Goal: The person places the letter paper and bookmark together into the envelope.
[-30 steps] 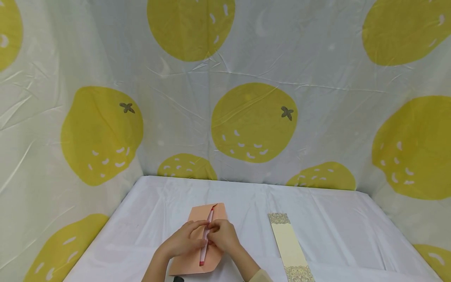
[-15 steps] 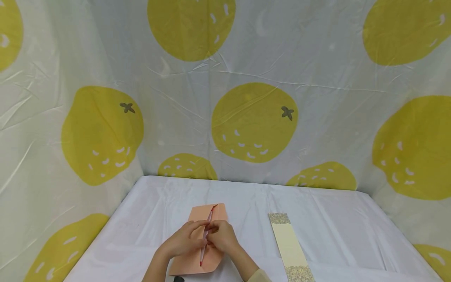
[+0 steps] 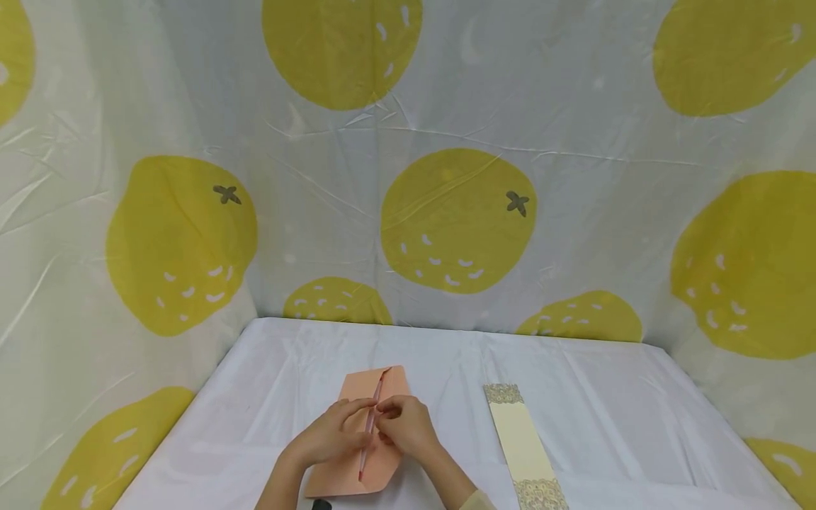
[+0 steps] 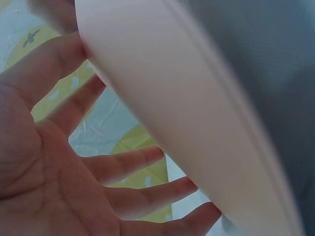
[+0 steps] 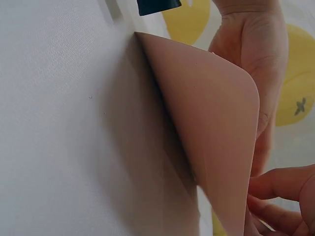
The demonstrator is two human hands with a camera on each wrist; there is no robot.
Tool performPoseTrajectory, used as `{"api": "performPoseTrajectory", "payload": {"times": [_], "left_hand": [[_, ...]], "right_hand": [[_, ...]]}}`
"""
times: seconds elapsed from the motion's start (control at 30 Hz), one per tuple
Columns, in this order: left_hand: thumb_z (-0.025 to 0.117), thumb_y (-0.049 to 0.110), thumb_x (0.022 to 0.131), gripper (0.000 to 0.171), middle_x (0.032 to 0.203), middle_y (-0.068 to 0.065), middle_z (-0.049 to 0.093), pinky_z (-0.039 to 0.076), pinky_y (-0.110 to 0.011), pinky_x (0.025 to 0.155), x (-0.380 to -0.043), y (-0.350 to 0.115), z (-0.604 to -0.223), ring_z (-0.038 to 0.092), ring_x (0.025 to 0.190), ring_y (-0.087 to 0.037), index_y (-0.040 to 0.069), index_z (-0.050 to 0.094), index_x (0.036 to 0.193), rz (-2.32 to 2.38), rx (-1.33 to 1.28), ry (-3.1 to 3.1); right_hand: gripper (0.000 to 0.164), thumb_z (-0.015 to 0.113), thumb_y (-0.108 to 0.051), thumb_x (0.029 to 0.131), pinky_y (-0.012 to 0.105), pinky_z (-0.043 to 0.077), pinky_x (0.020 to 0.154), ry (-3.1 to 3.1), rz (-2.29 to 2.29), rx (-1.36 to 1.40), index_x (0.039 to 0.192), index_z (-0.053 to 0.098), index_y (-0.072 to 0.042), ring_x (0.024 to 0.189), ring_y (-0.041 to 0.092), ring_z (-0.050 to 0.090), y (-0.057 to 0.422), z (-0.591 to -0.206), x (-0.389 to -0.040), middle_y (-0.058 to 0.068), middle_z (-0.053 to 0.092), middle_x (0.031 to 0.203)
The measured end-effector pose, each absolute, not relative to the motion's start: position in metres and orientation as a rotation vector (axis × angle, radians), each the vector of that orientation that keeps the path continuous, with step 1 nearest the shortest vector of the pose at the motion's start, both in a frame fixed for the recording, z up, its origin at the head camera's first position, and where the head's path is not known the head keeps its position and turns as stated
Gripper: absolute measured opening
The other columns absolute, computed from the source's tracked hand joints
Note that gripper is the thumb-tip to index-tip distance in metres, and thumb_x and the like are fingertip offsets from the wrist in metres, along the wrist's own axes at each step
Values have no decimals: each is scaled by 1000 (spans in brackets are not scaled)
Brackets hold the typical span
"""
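A peach paper envelope [image 3: 344, 474] lies on the white-covered table, its long slit running lengthwise. Inside the slit shows a narrow white strip with red ends [image 3: 363, 460]. My left hand [image 3: 328, 433] is over the left side, index finger and thumb reaching to the slit's edge. In the left wrist view its spread, mostly straight fingers [image 4: 133, 164] touch the envelope's pale edge [image 4: 162, 98]. My right hand [image 3: 406, 428], with curled fingers, pinches the envelope at the right of the slit. The envelope's raised end [image 5: 211, 98] fills the middle of the right wrist view.
A cream card strip with lacy gold ends [image 3: 523, 443] lies to the right of the hands. Near the front edge is a small dark object [image 3: 321, 504], partly out of view. A curtain printed with yellow fruit [image 3: 459, 219] stands behind the table and at its sides.
The white strip showing in the slit has narrowed as the slit's edges came closer together. My right hand has shifted slightly; the left has hardly moved. The card strip lies as before.
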State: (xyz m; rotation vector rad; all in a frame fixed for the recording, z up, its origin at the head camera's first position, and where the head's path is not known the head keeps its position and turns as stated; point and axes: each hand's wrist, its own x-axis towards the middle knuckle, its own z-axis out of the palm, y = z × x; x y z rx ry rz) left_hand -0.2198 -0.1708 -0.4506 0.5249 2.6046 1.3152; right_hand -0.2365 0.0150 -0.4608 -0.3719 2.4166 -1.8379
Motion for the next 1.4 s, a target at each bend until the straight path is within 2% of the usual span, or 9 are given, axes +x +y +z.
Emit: {"api": "performPoseTrajectory", "payload": {"times": [0.23,0.4,0.53,0.83,1.4], "left_hand": [[71,30,88,57,144,-26,40,31,-70,96,-220,-171,-451,26,136,-53,17,54,140,1300,484,2590],[72,29,87,58,143,-22,43,30,-69,98,-221,-170,-450,28,136,-50,16,54,140,1298,489,2596],[71,28,87,58,142,-20,45,32,-67,98,-220,-171,-451,31,135,-47,16,53,140,1281,505,2608],[72,30,87,58,144,-20,44,26,-71,100,-220,-171,-451,24,138,-51,17,53,140,1288,507,2603],[71,27,88,57,143,-20,44,23,-71,101,-220,-170,-449,20,138,-52,13,53,140,1307,525,2580]], "right_hand": [[18,64,6,80,29,56,58,2344,-1928,-371,98,68,9,64,19,68,30,-452,-230,6,65,76],[21,62,5,81,29,56,58,2306,-1961,-363,101,67,10,64,20,68,42,-448,-225,4,63,78],[21,64,2,81,27,55,57,2335,-1944,-356,101,68,8,64,21,68,55,-446,-221,3,63,78],[21,67,-4,83,25,51,56,2490,-1814,-381,102,69,5,63,17,65,87,-444,-223,1,64,79],[18,68,-4,84,28,51,56,2675,-1636,-214,100,69,4,62,18,64,153,-451,-221,0,64,76]]}}
